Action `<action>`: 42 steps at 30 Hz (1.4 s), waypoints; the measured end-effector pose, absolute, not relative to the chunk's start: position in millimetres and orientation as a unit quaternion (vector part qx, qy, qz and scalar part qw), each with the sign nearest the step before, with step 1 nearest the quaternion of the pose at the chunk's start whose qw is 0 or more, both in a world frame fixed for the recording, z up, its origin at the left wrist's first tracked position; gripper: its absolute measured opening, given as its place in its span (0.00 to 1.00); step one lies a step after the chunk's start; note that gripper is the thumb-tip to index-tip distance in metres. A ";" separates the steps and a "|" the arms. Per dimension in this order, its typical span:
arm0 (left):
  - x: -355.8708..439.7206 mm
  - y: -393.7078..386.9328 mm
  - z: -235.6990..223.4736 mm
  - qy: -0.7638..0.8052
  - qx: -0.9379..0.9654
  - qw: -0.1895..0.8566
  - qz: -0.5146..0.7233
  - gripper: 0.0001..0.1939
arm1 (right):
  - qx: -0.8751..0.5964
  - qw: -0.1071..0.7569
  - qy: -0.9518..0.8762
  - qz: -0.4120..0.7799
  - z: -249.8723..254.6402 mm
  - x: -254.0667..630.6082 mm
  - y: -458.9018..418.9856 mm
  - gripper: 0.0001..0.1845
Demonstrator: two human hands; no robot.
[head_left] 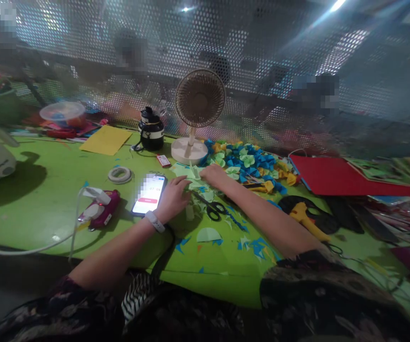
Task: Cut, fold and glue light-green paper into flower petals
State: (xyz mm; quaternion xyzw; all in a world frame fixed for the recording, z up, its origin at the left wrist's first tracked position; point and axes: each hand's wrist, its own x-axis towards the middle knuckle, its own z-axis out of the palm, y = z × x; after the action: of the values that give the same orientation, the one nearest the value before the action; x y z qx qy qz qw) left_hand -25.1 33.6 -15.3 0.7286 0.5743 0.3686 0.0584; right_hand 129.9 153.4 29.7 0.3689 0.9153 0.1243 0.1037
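We have both hands over the light green paper pieces on the green surface [44, 209], just in front of the base of the small fan [200, 99]. Left hand [174, 195]: palm down, fingers bent and slightly spread, tips at the edge of the paper; we can't tell if it grips any. White watch [155, 222] on that wrist. Right hand [214, 174]: fingers drawn in narrow, tips right by a folded light green piece [195, 172] standing up between the hands. Can't tell from this view whether it's pinched or only touched.

Black-handled scissors [215, 210] lie below the right hand, among scraps. A half-round light green piece [209, 234] sits nearer us. Pile of blue, yellow and green paper flowers [249, 160] just right of the fan.

Phone [150, 194], screen lit, is just beside the left hand. Further left: tape roll [119, 175] and purple power strip [107, 209] with plugs in. Small red-and-white box [163, 161] and black flask [151, 133] stand left of the fan, yellow sheet [107, 139] beyond the tape. Right side: yellow glue gun [306, 219] near the right forearm, red sheet [322, 176] behind it.
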 end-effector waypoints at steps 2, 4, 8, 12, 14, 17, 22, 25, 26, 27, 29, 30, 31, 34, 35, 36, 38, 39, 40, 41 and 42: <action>-24.7 31.9 -12.6 0.560 0.723 0.064 0.399 0.15 | 0.379 0.090 0.913 0.120 31.6 135.1 149.8 0.13; -23.9 30.1 -9.9 0.545 0.712 0.089 0.433 0.14 | 0.394 0.076 0.909 0.115 35.7 142.0 144.6 0.11; -19.1 27.1 -8.1 0.515 0.661 0.257 0.482 0.13 | 0.425 0.049 0.898 0.107 48.1 158.4 129.3 0.11; -10.5 24.1 -8.3 0.451 0.555 0.512 0.475 0.19 | 0.449 -0.006 0.888 0.101 55.0 169.2 114.0 0.10; -7.0 21.6 -6.5 0.426 0.503 0.587 0.470 0.21 | 0.445 -0.036 0.887 0.116 55.2 168.3 109.1 0.09; -4.5 17.9 -2.2 0.411 0.438 0.635 0.487 0.21 | 0.418 -0.054 0.897 0.136 54.8 158.3 100.9 0.10; -4.5 17.8 0.1 0.332 0.349 0.675 0.559 0.11 | 0.341 -0.091 0.923 0.155 51.8 142.0 69.6 0.12; -4.1 19.2 -1.2 0.298 0.331 0.700 0.558 0.09 | 0.328 -0.134 0.923 0.149 43.7 149.1 50.5 0.14; -3.9 19.2 -1.7 0.299 0.328 0.705 0.553 0.10 | 0.325 -0.155 0.923 0.137 40.3 154.1 45.9 0.14; -3.5 18.9 -2.2 0.301 0.326 0.710 0.547 0.11 | 0.323 -0.180 0.921 0.120 36.9 159.9 42.0 0.14; -2.4 17.1 -2.8 0.305 0.324 0.721 0.532 0.10 | 0.318 -0.238 0.914 0.075 30.9 171.9 36.0 0.12; -1.7 15.7 -2.8 0.306 0.322 0.728 0.522 0.09 | 0.315 -0.267 0.909 0.045 28.7 177.4 33.4 0.11; -0.9 14.0 -2.7 0.307 0.320 0.736 0.510 0.09 | 0.312 -0.297 0.902 0.011 26.8 182.2 31.1 0.09; 2.0 9.0 -1.2 0.313 0.339 0.756 0.464 0.11 | 0.307 -0.375 0.866 -0.118 22.6 191.3 25.0 0.05; 3.0 7.6 -0.6 0.315 0.350 0.758 0.453 0.12 | 0.310 -0.396 0.849 -0.163 21.3 192.5 23.3 0.05; 3.9 6.4 0.1 0.315 0.360 0.755 0.448 0.13 | 0.314 -0.412 0.830 -0.205 19.8 192.9 21.9 0.06; 5.4 4.5 1.2 0.312 0.378 0.745 0.453 0.15 | 0.326 -0.426 0.800 -0.271 16.7 192.3 19.5 0.08; 5.9 3.6 1.7 0.307 0.385 0.739 0.459 0.16 | 0.333 -0.427 0.788 -0.293 15.3 191.5 18.5 0.09; 6.1 2.6 2.2 0.301 0.390 0.737 0.463 0.17 | 0.340 -0.426 0.779 -0.310 14.0 190.8 17.4 0.09; 6.1 1.5 2.7 0.296 0.394 0.735 0.465 0.18 | 0.345 -0.426 0.772 -0.322 13.0 190.2 16.4 0.10; 6.0 0.2 3.2 0.290 0.400 0.735 0.464 0.20 | 0.351 -0.426 0.765 -0.331 12.1 189.9 15.4 0.11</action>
State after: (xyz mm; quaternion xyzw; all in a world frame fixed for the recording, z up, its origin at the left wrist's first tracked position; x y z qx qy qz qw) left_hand 6.0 0.2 3.2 0.4002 0.2902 0.4635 0.7353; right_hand 189.9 15.4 12.1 0.3513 0.7651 -0.3311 -0.4261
